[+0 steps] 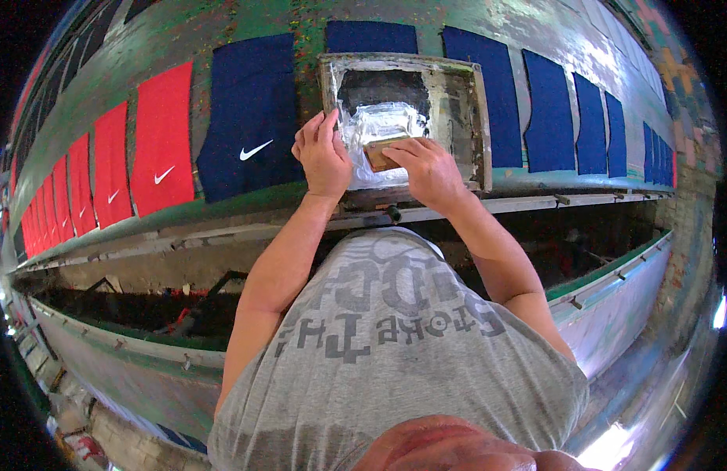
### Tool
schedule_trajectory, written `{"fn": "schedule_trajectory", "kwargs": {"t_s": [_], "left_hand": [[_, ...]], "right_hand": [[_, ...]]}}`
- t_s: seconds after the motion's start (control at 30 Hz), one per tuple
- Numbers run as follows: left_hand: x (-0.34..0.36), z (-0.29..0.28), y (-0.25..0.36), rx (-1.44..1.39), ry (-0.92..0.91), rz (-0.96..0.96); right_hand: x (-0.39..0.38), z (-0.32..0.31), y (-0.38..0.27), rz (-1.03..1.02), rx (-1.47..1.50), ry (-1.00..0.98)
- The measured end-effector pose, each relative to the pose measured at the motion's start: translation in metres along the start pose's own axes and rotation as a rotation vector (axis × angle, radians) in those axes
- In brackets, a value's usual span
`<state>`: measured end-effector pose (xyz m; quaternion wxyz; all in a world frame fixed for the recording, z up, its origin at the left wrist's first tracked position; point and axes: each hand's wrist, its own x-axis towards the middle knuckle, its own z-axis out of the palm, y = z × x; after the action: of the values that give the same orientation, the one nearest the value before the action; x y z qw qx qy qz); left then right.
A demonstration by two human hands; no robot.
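A screen printing frame (480,129) lies on the long green table in front of me. Its mesh is smeared with white ink (387,119) around the middle, and a dark patch shows at its far side. My left hand (327,165) is closed over the frame's left rim. In my right hand (435,174) is a squeegee (381,155), a small brown block, gripped between fingers and thumb. It rests in the white ink near the frame's close edge, and its lower edge is hard to make out.
Left of the frame lie a navy fabric panel (249,118) and several red panels (163,137), with white printed marks. Plain navy panels (548,110) line the right side. A metal rail (528,203) runs along the table's near edge. Behind me stands another long table (615,302).
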<state>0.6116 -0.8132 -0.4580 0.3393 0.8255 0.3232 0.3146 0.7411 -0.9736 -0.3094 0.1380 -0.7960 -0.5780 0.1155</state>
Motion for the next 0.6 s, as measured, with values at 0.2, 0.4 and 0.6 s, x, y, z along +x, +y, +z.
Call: {"fn": "schedule_trajectory", "kwargs": {"t_s": [0.2, 0.4, 0.6], "left_hand": [[0.0, -0.002, 0.001, -0.001, 0.0, -0.022], [0.0, -0.002, 0.0, -0.043, -0.01, -0.033], [-0.001, 0.002, -0.006, -0.098, 0.0, -0.032]], "right_hand": [[0.034, -0.011, 0.033, -0.041, 0.031, 0.012], [0.013, -0.001, 0.021, -0.083, 0.031, 0.016], [-0.003, -0.017, 0.018, -0.106, 0.083, -0.153]]}}
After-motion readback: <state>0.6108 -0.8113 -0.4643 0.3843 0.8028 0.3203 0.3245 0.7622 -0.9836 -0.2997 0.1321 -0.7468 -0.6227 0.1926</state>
